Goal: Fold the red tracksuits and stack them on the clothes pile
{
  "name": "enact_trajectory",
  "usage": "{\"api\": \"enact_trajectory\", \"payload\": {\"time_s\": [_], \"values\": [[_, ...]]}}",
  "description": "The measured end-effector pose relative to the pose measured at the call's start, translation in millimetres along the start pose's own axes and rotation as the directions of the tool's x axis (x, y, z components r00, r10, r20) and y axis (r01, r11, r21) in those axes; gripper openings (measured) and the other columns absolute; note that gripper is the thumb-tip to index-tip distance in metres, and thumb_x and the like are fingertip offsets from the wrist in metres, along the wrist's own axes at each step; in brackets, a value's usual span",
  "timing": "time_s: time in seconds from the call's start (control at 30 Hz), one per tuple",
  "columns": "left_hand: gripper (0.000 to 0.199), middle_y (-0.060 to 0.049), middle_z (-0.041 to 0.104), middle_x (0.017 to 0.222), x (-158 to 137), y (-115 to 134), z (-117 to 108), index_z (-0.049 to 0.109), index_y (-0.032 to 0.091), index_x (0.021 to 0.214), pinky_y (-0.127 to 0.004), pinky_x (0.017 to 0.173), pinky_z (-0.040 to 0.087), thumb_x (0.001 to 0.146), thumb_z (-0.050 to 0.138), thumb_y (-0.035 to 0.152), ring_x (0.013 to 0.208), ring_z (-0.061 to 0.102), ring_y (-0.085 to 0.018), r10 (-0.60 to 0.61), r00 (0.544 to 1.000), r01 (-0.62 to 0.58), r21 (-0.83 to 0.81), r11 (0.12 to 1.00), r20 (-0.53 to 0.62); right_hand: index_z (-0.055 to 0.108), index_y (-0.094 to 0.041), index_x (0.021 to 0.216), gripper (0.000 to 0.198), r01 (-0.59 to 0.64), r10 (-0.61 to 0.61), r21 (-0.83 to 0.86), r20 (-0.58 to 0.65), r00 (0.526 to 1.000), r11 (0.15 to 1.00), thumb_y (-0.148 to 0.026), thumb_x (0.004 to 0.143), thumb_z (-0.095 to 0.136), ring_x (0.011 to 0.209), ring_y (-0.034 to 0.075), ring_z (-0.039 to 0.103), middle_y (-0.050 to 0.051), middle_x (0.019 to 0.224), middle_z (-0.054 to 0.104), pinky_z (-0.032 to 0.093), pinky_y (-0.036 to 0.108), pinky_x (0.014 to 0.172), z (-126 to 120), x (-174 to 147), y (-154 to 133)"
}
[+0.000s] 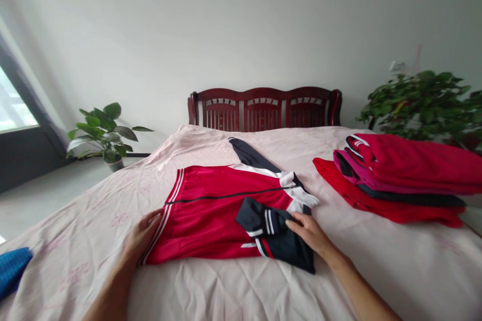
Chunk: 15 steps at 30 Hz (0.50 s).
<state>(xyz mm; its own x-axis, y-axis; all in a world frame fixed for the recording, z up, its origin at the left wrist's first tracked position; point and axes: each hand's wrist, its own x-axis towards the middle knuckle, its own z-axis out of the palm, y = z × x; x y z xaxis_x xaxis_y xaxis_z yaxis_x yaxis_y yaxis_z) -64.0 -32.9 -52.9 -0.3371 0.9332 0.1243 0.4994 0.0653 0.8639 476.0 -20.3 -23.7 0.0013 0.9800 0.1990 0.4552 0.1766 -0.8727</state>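
A red zip-up track jacket point(211, 200) with white shoulders and navy sleeves lies front up on the bed, its collar to the right and its striped hem to the left. My left hand point(143, 233) rests at the near part of the hem, fingers stretched out along its edge. The near navy sleeve point(276, 225) is folded back across the jacket's front, with its striped cuff on top. On that fold, my right hand point(311, 233) has thumb and fingers closed on the fabric. The far sleeve point(250, 153) stretches out toward the headboard.
A stack of folded red, pink and dark clothes point(406, 175) sits on the right of the pale bedsheet point(211, 291). Blue fabric point(15, 266) shows at the left edge. Behind are a dark wooden headboard point(263, 108), a potted plant point(101, 133) and a leafy plant point(425, 103).
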Motion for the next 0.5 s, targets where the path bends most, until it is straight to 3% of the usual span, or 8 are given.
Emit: {"api": "enact_trajectory", "payload": {"time_s": [0.13, 0.2, 0.3, 0.37, 0.43, 0.5], "values": [[0.054, -0.008, 0.078, 0.102, -11.0, 20.5, -12.5, 0.072, 0.019, 0.105, -0.035, 0.082, 0.057, 0.079, 0.058, 0.063, 0.096, 0.071, -0.027, 0.006, 0.988, -0.022, -0.096, 0.995, -0.155, 0.063, -0.031, 0.117, 0.042, -0.045, 0.082, 0.285, -0.120, 0.989, 0.958, -0.060, 0.090, 0.048, 0.110, 0.029, 0.068, 0.004, 0.112, 0.074, 0.054, 0.049, 0.100, -6.9, 9.1, 21.7], [0.051, -0.006, 0.076, 0.090, -19.5, 33.8, -20.5, 0.072, 0.019, 0.092, -0.033, 0.076, 0.056, 0.078, 0.059, 0.065, 0.087, 0.069, -0.025, 0.064, 0.988, -0.071, -0.050, 0.996, -0.141, 0.060, -0.031, 0.123, 0.045, -0.094, 0.148, 0.323, -0.146, 0.978, 0.942, -0.059, 0.090, 0.050, 0.117, 0.029, 0.065, 0.006, 0.120, 0.072, 0.051, 0.051, 0.105, -9.0, 11.3, 31.7], [0.044, -0.004, 0.072, 0.078, -39.4, 46.2, -27.8, 0.071, 0.020, 0.082, -0.032, 0.071, 0.055, 0.078, 0.062, 0.063, 0.077, 0.066, -0.023, 0.146, 0.980, -0.154, 0.047, 0.987, 0.136, 0.062, -0.030, 0.123, 0.045, -0.142, 0.189, 0.345, -0.104, 0.977, 0.928, -0.058, 0.088, 0.055, 0.126, 0.029, 0.061, 0.006, 0.125, 0.070, 0.048, 0.049, 0.109, -8.7, 10.0, 34.2], [0.034, -0.006, 0.074, 0.091, -56.6, 44.4, -27.9, 0.073, 0.022, 0.088, -0.034, 0.081, 0.056, 0.076, 0.069, 0.054, 0.088, 0.068, -0.025, 0.209, 0.921, -0.261, 0.123, 0.957, 0.329, 0.065, -0.031, 0.119, 0.043, -0.144, 0.172, 0.339, -0.052, 0.984, 0.930, -0.058, 0.088, 0.055, 0.128, 0.029, 0.059, 0.005, 0.123, 0.071, 0.046, 0.049, 0.111, -8.8, 7.2, 26.4], [0.034, -0.007, 0.073, 0.112, -73.5, 34.7, -25.4, 0.073, 0.026, 0.104, -0.038, 0.095, 0.054, 0.072, 0.073, 0.040, 0.107, 0.066, -0.029, 0.257, 0.869, -0.364, 0.196, 0.910, 0.424, 0.068, -0.031, 0.116, 0.042, -0.155, 0.153, 0.340, 0.034, 0.988, 0.928, -0.059, 0.087, 0.058, 0.127, 0.030, 0.060, 0.005, 0.120, 0.073, 0.045, 0.049, 0.112, -10.9, 4.3, 15.1], [0.043, -0.007, 0.068, 0.127, -85.9, 20.8, -22.3, 0.070, 0.030, 0.115, -0.040, 0.103, 0.050, 0.072, 0.069, 0.030, 0.118, 0.062, -0.030, 0.284, 0.855, -0.418, 0.255, 0.872, 0.433, 0.069, -0.031, 0.116, 0.042, -0.189, 0.147, 0.349, 0.141, 0.979, 0.918, -0.057, 0.082, 0.065, 0.126, 0.030, 0.060, 0.005, 0.119, 0.073, 0.044, 0.049, 0.112, -14.1, 2.0, 4.6]]}}
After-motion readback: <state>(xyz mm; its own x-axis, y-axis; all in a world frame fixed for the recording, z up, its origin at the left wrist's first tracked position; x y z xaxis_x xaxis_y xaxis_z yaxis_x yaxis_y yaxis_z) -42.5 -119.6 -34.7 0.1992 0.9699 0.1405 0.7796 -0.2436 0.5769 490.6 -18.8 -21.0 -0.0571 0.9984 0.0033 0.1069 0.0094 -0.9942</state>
